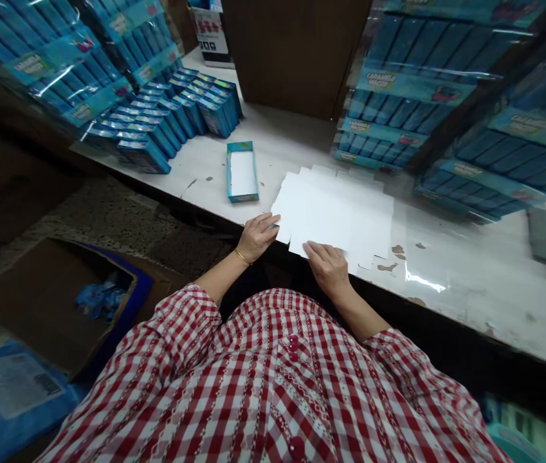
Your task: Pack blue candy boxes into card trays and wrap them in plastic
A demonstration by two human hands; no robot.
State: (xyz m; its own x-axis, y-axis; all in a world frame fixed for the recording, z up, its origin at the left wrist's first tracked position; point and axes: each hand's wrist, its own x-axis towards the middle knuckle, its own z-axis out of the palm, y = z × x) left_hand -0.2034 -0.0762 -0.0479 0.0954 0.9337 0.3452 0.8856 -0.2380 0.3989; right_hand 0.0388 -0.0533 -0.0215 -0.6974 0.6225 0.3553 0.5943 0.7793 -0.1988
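Several flat white card sheets (pixel 335 209) lie overlapping at the front edge of the table. My left hand (pixel 259 235) has its fingers pressed together at their left corner, with the thumb mostly hidden. On the near edge of the sheets rests my right hand (pixel 328 265), fingers close together and thumb out of sight below. Beyond my left hand stands an open blue tray box (pixel 242 172) with a white inside; neither hand touches it.
Rows of small blue boxes (pixel 157 122) stand at the back left. Wrapped stacks of blue boxes (pixel 398 96) rise at right and far left. A brown carton (pixel 296 58) stands behind. An open carton (pixel 36 302) sits below left. The white table (pixel 465 276) extends right.
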